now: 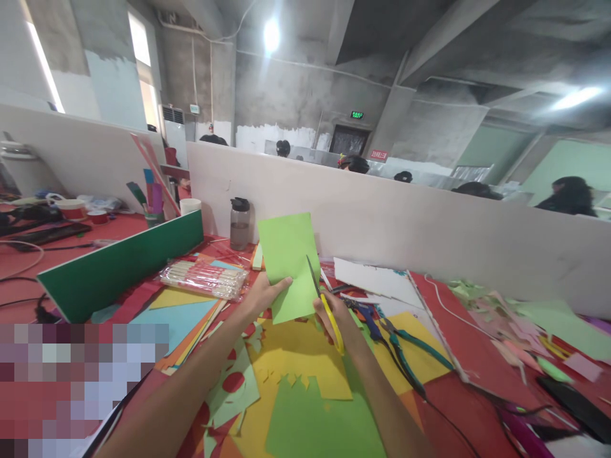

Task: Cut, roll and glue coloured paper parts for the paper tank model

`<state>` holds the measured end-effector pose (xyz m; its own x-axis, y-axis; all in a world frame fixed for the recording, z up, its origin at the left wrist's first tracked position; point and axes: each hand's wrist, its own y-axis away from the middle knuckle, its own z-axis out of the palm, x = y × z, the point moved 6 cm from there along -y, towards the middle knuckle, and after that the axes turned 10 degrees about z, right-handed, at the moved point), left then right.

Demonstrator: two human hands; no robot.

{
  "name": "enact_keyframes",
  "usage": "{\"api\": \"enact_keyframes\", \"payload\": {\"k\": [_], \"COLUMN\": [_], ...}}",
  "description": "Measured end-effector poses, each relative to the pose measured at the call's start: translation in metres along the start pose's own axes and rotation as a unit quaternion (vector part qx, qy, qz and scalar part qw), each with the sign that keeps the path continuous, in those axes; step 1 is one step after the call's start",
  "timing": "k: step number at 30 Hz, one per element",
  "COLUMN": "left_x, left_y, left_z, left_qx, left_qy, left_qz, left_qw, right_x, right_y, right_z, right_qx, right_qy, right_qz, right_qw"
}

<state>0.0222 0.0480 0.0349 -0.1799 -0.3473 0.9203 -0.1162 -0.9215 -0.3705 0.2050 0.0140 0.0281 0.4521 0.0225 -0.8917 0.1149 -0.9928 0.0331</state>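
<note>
A sheet of light green paper (289,245) is held up over the table, its left edge pinched in my left hand (270,292) with the thumb across the front. In my right hand (337,315) is a pair of yellow-handled scissors (329,312), whose blades point up and lie in front of the sheet's right part. Whether the blades are apart I cannot tell. Below my hands lie yellow paper (291,350) with a jagged cut edge, a darker green sheet (315,416) and pale green paper (241,385) with round holes.
Pliers with teal handles (420,343) lie to the right, near blue-handled pliers (370,318). A packet of sticks (203,278), a water bottle (239,224) and a green board (128,264) stand or lie left. A white partition (382,219) runs behind; paper scraps (506,318) lie far right.
</note>
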Motion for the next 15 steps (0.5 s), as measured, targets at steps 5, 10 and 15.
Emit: {"api": "enact_keyframes", "payload": {"k": [5, 10, 15], "left_x": [0.000, 0.002, 0.011], "left_y": [0.000, 0.000, -0.001], "left_z": [0.000, 0.001, -0.002], "left_qx": [-0.002, -0.017, 0.002], "left_qy": [0.005, -0.007, 0.005], "left_qz": [-0.004, 0.003, 0.024], "left_qw": [1.000, 1.000, 1.000], "right_x": [0.002, -0.001, -0.007], "right_y": [0.000, 0.002, 0.004], "right_z": [0.001, 0.000, -0.007], "right_qx": [0.002, -0.020, -0.001], "right_qy": [-0.025, -0.029, -0.006], "right_qz": [0.014, 0.026, -0.005], "right_qw": [1.000, 0.999, 1.000]}}
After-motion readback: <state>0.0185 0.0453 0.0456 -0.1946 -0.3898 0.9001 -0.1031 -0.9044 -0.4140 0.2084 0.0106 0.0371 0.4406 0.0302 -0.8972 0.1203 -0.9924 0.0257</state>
